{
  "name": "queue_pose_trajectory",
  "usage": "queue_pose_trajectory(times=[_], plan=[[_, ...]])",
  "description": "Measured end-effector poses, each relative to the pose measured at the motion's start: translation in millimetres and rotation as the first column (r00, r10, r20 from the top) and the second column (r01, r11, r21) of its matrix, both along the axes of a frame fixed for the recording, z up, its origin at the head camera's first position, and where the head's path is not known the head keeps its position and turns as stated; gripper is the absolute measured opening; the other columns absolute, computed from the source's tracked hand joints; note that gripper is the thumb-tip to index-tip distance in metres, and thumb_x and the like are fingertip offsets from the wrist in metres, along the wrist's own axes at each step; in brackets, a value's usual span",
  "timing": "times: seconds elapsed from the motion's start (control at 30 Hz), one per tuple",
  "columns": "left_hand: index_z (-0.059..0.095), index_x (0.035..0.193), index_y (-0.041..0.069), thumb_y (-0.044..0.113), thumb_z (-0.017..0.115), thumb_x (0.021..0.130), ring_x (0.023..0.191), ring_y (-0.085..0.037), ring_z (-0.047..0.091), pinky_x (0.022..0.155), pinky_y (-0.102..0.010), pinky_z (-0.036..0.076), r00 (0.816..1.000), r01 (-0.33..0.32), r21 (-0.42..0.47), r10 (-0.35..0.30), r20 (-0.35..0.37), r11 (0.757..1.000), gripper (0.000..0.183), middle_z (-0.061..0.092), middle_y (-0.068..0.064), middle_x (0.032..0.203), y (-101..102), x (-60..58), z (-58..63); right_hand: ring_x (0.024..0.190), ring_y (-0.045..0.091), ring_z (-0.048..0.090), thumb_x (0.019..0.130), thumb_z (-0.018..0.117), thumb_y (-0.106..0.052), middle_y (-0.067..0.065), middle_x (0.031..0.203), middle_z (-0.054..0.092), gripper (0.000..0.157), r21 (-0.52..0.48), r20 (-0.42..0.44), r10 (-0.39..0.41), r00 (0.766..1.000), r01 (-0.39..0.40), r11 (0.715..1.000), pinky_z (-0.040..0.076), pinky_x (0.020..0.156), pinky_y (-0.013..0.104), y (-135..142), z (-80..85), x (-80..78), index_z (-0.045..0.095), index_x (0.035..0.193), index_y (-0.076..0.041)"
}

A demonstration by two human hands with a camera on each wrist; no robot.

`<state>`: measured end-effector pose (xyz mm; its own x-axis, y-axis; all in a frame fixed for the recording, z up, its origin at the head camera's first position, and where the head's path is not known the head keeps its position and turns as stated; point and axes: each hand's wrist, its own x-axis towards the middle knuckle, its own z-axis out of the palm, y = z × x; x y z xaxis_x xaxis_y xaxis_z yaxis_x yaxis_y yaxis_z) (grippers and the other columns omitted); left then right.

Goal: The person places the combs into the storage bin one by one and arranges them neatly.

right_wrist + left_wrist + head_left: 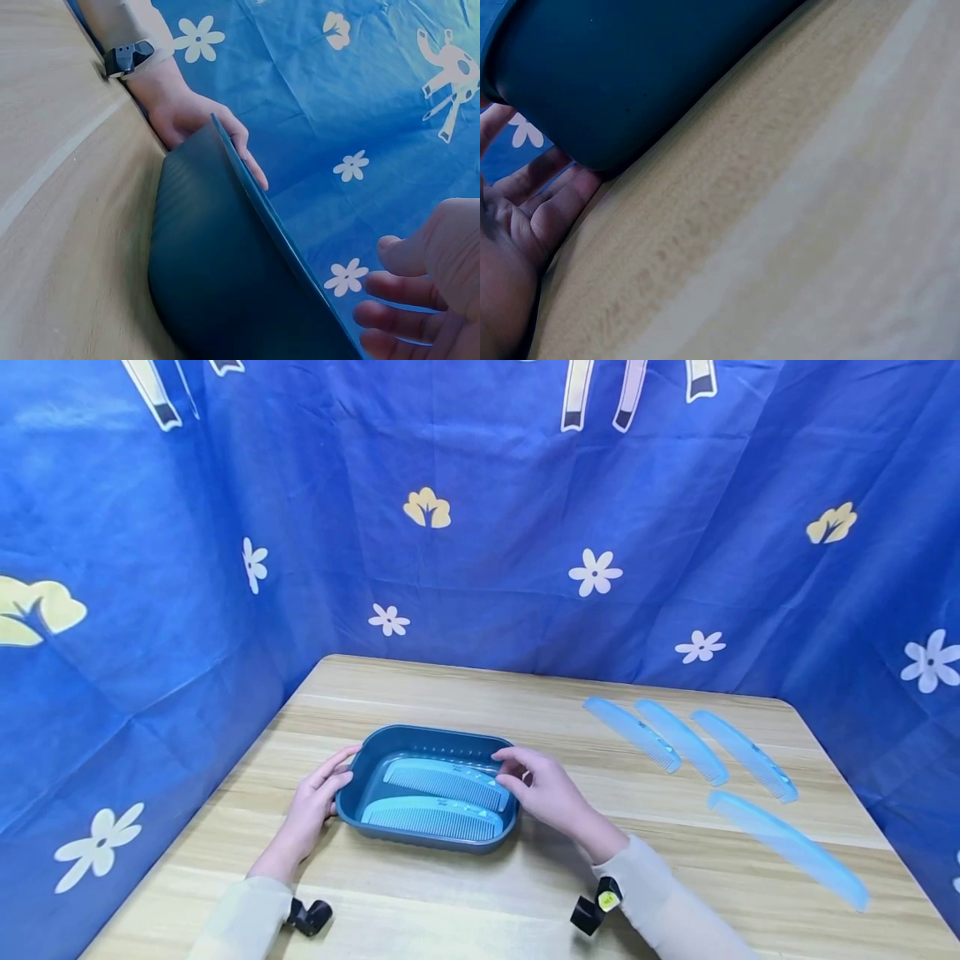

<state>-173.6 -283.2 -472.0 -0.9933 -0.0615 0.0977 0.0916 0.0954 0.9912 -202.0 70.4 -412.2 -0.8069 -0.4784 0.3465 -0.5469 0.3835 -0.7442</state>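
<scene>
A dark teal plastic basin rests on the table, with two translucent blue combs lying inside it, a far comb and a near comb. At its left end my left hand grips the wall; the left wrist view shows fingertips against the basin's lower corner. My right hand hovers over the right end, fingers loosely bent. In the right wrist view that hand stands apart from the basin's rim and holds nothing.
Several more blue combs lie on the right of the wooden table: three slanted side by side, including a leftmost comb, and a nearer comb. Blue patterned cloth hangs behind and at both sides.
</scene>
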Motion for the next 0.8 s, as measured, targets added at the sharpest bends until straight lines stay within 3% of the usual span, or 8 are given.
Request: queue_pose_trajectory(times=[0.23,0.57,0.8], plan=[[0.044,0.139,0.011,0.023,0.051,0.097,0.088,-0.011,0.059,0.063,-0.029,0.054,1.000,0.003,0.006,-0.003,-0.001,1.000,0.044,0.052,-0.004,0.113,0,-0.4,-1.8,0.075,0.009,0.056,0.086,0.065,-0.008,-0.004,0.088,0.062,0.027,-0.052,0.026,-0.055,0.998,0.056,0.997,0.049,0.066,0.027,12,0.1,2.7,0.064,0.113,-0.009],[0.042,0.140,0.011,0.024,0.050,0.097,0.090,-0.011,0.058,0.062,-0.028,0.054,1.000,0.004,-0.002,-0.004,0.002,1.000,0.045,0.050,-0.009,0.117,-1,-1.2,3.6,0.073,0.011,0.056,0.085,0.066,-0.006,-0.003,0.084,0.062,0.028,-0.040,0.005,-0.085,0.996,0.086,0.996,0.050,0.064,0.027,32,-1.1,4.2,0.063,0.113,-0.004],[0.042,0.140,0.012,0.025,0.050,0.097,0.094,-0.010,0.057,0.064,-0.029,0.054,1.000,0.004,-0.022,-0.004,0.010,1.000,0.045,0.051,-0.005,0.118,0,1.5,2.9,0.072,0.010,0.057,0.084,0.066,-0.004,-0.003,0.082,0.062,0.027,-0.027,-0.013,-0.099,0.995,0.098,0.995,0.050,0.063,0.028,46,-4.8,7.5,0.064,0.111,-0.006]])
